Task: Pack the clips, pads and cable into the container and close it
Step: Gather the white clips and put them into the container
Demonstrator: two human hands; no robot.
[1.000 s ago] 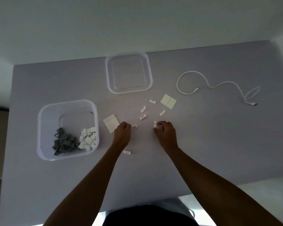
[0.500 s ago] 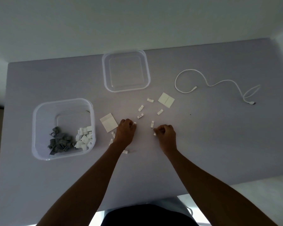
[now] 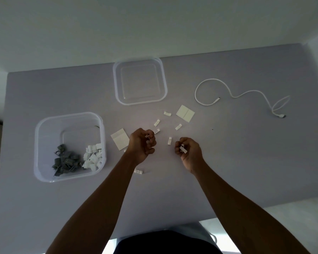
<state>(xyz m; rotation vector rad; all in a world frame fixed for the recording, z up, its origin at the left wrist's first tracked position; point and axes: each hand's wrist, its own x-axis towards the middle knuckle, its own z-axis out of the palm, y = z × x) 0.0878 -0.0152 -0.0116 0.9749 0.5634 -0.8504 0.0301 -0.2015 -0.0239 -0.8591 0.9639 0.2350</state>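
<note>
Both our hands have lifted, left hand (image 3: 142,143) and right hand (image 3: 188,150) curled around seemingly white clips (image 3: 182,149); next, the container (image 3: 99,123) near the table's (image 3: 246,162) left edge.

Dim, soft-focus wide-angle view; faint glow mid-table (image 3: 228,162), edges bowed and darker.

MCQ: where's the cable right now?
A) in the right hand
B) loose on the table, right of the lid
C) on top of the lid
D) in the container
B: the cable lies loose on the table, to the right of the lid, apart from the container and clear of both hands.
</note>
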